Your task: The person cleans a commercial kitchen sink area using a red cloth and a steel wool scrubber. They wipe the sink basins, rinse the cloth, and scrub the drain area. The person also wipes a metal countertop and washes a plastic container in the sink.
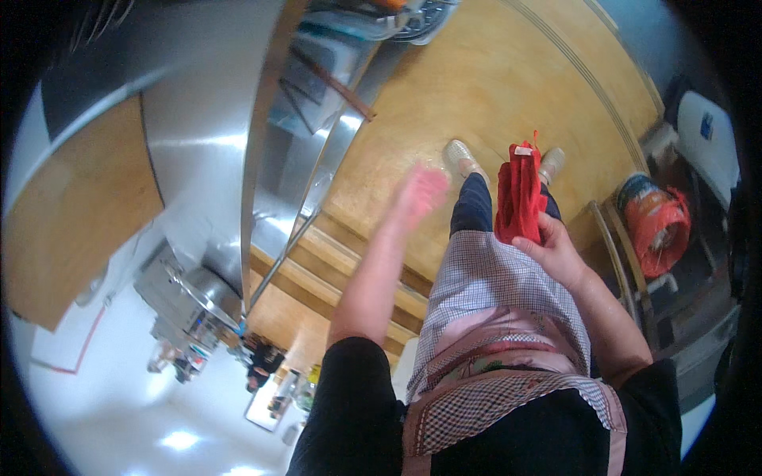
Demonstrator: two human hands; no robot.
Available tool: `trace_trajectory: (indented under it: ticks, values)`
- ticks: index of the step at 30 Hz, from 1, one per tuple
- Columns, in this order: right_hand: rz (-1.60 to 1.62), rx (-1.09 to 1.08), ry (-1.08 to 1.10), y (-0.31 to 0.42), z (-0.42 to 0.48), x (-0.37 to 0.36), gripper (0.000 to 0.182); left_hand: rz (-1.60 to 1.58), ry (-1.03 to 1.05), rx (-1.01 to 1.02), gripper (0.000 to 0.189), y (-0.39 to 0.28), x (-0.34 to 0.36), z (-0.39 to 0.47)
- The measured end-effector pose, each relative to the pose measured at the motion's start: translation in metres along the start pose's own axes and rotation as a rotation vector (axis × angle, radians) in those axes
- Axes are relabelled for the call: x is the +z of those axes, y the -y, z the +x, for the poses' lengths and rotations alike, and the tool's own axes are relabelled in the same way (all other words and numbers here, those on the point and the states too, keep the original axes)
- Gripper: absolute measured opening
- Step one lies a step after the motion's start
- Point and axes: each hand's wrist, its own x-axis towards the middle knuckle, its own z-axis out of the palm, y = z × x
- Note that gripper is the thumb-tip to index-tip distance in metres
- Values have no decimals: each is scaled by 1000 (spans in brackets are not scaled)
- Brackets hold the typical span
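Note:
My right hand (pixel 555 251) grips the lower end of a folded bundle of red fabric (pixel 519 193), thumb on the near side. The bundle bears a white label and a small loop at its far end. It hangs in front of my legs, above the checked apron (pixel 476 262). On the other side my left hand (pixel 425 185) is out over the floor, apart from the bundle. Motion blurs it, so its fingers cannot be made out.
A stainless steel counter (pixel 202 113) runs along my left, with shelves (pixel 280 196) below. Clear plastic containers (pixel 351 24) stand at the top. On the right is a bin with an orange-red liner (pixel 655 232) near a metal rail (pixel 613 268). Another person (pixel 265 363) is far off.

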Motion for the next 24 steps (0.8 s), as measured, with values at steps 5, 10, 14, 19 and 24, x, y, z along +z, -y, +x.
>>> trace_trajectory:
  ticks: [5, 10, 14, 19, 24]
  values:
    - [-24, -53, 208, 28, -3, 53, 40, -289, 438, 162, 59, 83, 41, -55]
    - [-422, -153, -21, 48, 5, 100, 42, -255, 71, 515, 43, 83, 12, -112]
    - [-392, -116, -18, 38, 20, 130, 29, -382, 7, 667, 35, 87, -29, -148]
    - [-715, -167, -38, 61, 34, 209, 19, -250, -380, 796, 43, 97, -83, -161]
    - [-1143, -507, 144, 26, 89, 227, 28, 26, -411, 753, 45, 102, -138, -170]
